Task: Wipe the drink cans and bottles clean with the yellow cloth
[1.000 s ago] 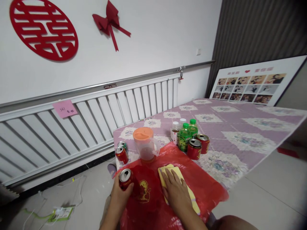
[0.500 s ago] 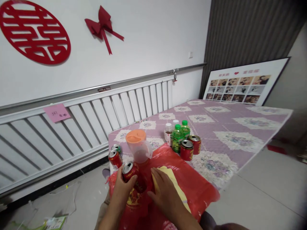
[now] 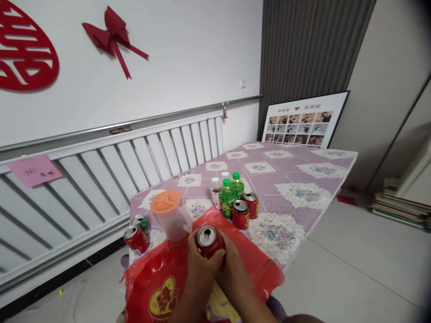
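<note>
Can in hand: red can [image 3: 206, 237], top facing up at the camera, sitting between both palms over the red sheet [image 3: 257, 264]; base hidden, so can't tell if it's touching down.
Left grip: left hand [image 3: 200, 267] closing around the can's left side, thumb lying across the front.
Right grip: right hand [image 3: 235, 265] wrapping the right side; far fingers probably curling behind, view blocked.
Cloth: yellow cloth [image 3: 220, 306] lying below the wrists, partly covered.
Tray: red tray [image 3: 139, 280] with gold heart print, resting left of the forearms.
Pitcher: orange-lidded pitcher [image 3: 171, 217] standing beyond the tray.
Bench: flowered bench [image 3: 232, 168] carrying bottles [image 3: 228, 199] and other cans [image 3: 241, 217].
</note>
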A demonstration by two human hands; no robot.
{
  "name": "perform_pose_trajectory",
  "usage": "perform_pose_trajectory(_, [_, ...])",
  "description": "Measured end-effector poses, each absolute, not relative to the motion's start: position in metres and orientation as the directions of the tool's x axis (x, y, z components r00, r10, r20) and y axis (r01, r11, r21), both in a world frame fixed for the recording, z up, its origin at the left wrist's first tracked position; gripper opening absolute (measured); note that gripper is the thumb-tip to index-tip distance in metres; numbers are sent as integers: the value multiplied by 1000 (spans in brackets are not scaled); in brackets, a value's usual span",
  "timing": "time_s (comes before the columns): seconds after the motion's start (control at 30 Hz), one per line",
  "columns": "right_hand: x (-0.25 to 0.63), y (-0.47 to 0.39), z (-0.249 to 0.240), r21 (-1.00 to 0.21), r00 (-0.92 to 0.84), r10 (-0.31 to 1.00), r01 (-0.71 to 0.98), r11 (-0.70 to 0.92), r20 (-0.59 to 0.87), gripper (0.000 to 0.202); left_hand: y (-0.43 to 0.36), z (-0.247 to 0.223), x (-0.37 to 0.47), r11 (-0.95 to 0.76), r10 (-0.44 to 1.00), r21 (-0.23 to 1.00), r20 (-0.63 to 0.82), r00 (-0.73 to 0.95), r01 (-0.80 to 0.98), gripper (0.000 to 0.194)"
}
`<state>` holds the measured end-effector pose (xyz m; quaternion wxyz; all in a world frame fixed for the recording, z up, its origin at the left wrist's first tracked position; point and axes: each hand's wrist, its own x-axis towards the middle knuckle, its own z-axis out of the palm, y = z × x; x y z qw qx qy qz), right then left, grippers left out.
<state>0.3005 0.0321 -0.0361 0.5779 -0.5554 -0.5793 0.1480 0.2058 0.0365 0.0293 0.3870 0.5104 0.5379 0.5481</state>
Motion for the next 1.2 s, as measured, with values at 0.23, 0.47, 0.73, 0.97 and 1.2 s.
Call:
perform_pose_trajectory(0.23, [371,35,-42,-884,522,767,452,122,373,74,38,-11,232,-312,950,887,293,108,340,71])
perform_pose_trajectory(0.47, [451,54,-44,-910,727,634,407,-86,265,82,28,-54,237,-441,889,507,135,437,741,47])
perform_pose_trajectory(0.73, [480,83,-58,-910,731,636,401,-107,248,70,23,-63,240,-466,882,487,194,429,738,34])
perform_pose_trajectory(0.97, [490,100,-62,-901,722,642,419,-111,257,75,26,-71,240,-472,879,502,206,429,725,32])
perform_pose_trajectory(1.2, [493,100,-64,-901,628,745,425,-86,225,73,25,-71,241,-485,874,509,248,418,711,30])
